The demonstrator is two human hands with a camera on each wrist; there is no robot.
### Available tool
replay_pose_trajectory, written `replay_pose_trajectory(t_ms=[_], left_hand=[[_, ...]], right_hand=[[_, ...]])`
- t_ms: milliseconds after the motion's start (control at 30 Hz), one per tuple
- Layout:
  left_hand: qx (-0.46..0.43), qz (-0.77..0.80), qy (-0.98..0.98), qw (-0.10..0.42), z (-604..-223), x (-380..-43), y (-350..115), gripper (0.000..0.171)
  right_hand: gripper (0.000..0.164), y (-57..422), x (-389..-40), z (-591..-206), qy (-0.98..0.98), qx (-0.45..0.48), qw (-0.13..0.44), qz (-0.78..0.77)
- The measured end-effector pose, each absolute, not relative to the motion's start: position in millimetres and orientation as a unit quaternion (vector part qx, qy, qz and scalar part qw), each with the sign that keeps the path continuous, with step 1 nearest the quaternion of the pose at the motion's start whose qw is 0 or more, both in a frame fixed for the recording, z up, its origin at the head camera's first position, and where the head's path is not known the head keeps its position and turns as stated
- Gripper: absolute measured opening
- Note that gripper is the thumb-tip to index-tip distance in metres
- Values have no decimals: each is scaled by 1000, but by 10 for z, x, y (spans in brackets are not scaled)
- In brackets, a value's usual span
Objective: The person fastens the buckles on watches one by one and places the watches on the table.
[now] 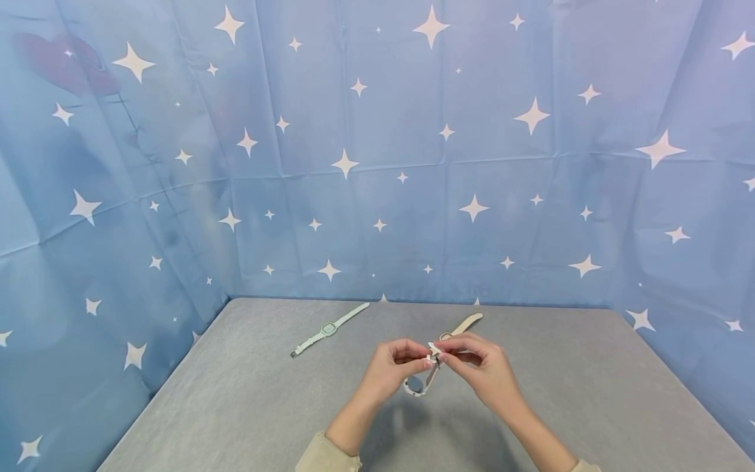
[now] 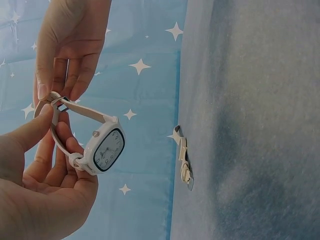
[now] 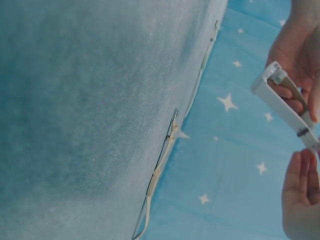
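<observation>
A white wristwatch (image 2: 107,150) with a squarish, dark-rimmed dial hangs between the two hands above the table. Its strap (image 2: 90,111) is bent into a loop, the two ends meeting at a metal buckle (image 2: 62,102). The left hand (image 1: 398,364) pinches the strap by the buckle, thumb on top, other fingers curled beneath. From the other side the right hand (image 1: 480,367) pinches the strap end between thumb and fingertips. Just beyond the right hand lies a cream wristwatch (image 1: 468,322), partly hidden by its fingers in the head view.
A pale green wristwatch (image 1: 328,329) lies stretched out on the grey table (image 1: 236,393), left of the hands. Behind the table's far edge hangs a blue curtain (image 1: 401,249) with white stars, which also runs along both sides.
</observation>
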State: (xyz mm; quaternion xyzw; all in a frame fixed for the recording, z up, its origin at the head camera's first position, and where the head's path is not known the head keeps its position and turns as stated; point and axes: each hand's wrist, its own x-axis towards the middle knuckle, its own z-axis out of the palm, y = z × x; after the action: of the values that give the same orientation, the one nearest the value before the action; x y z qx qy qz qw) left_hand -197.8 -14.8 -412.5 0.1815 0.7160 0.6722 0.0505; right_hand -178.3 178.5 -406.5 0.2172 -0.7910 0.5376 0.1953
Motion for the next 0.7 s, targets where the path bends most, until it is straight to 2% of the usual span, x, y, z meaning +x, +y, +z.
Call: replay_pose_trajectory(t_ms=[700], left_hand=[[177, 677, 713, 44, -4131, -1977, -152, 19]], right_hand=[[10, 1817, -1789, -4083, -792, 228, 196, 531]])
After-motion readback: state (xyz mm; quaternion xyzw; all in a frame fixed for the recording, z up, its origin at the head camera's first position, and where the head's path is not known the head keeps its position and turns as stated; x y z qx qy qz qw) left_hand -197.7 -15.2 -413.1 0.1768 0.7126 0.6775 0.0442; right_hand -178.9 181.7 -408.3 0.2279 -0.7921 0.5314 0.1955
